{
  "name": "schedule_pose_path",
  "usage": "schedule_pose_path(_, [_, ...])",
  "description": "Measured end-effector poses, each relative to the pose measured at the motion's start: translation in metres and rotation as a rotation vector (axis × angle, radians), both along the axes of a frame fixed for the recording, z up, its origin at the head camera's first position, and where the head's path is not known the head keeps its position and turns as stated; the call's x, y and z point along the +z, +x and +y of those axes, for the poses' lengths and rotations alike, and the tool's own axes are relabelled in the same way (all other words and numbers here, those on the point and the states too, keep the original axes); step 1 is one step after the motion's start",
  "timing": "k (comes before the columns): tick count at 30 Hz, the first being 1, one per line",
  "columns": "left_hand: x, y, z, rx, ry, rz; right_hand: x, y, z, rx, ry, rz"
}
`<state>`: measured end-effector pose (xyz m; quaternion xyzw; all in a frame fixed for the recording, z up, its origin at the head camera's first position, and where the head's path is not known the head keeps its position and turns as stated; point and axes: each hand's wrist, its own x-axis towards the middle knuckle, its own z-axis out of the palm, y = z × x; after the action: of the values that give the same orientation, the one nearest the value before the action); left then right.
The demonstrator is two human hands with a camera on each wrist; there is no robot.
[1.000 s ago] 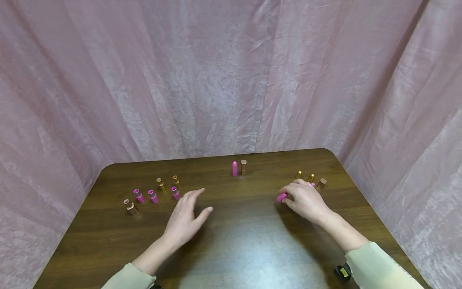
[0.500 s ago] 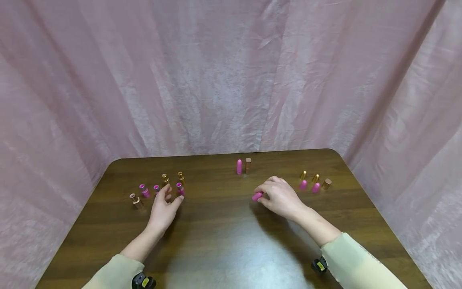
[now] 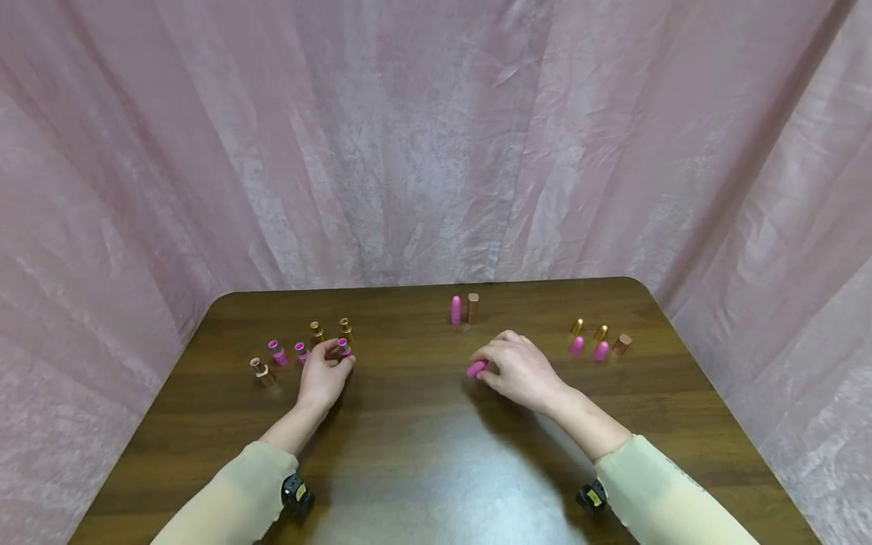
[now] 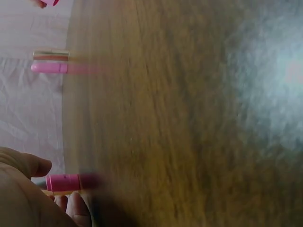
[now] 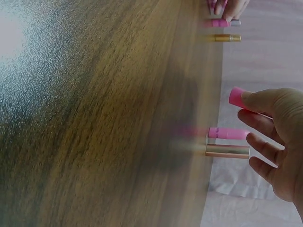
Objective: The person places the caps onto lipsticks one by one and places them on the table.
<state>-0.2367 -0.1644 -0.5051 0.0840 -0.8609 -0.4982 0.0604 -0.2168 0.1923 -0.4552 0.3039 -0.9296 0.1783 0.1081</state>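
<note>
My left hand [image 3: 323, 378] is at an uncapped pink lipstick tube [image 3: 344, 349] on the left of the table, thumb on its right and curled fingers on its left. In the left wrist view the same pink lipstick [image 4: 64, 182] sits between thumb and fingers. My right hand [image 3: 521, 371] pinches a pink rounded lipstick cap [image 3: 476, 369], tilted, over the middle of the table; the cap [image 5: 236, 97] shows at the thumb tip in the right wrist view. Beyond that hand, a capped pink lipstick [image 3: 456, 310] and a capped rose-gold lipstick [image 3: 473, 309] stand side by side.
Left of and behind my left hand stand two other pink tubes [image 3: 277, 353], two gold tubes [image 3: 347, 330] and a rose-gold tube [image 3: 262, 372], all uncapped. On the right stand two gold caps [image 3: 577, 327], two pink caps [image 3: 601, 350] and a rose-gold cap [image 3: 622, 344]. A pink curtain [image 3: 436, 144] hangs behind the table.
My right hand has carried the pink cap left, from the group of caps to mid-table. My left hand, spread before, has moved left to the nearest pink lipstick tube and curled around it.
</note>
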Motion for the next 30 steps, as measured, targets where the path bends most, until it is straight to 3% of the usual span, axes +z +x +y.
schedule_pose_path(5, [0.000,-0.005,0.000,0.005,-0.061,-0.001,0.000,0.000,0.001,-0.002,0.004,-0.002])
schedule_pose_path(15, [-0.002,-0.006,0.000,0.036,-0.050,-0.002,-0.003,0.002,0.006,-0.024,-0.013,-0.028])
schedule_pose_path(20, [-0.003,-0.006,0.000,0.038,-0.048,-0.001,-0.007,0.001,0.010,-0.048,-0.096,-0.066])
schedule_pose_path(30, [-0.005,-0.004,-0.001,0.027,-0.071,0.006,-0.009,-0.001,0.020,-0.174,-0.330,-0.261])
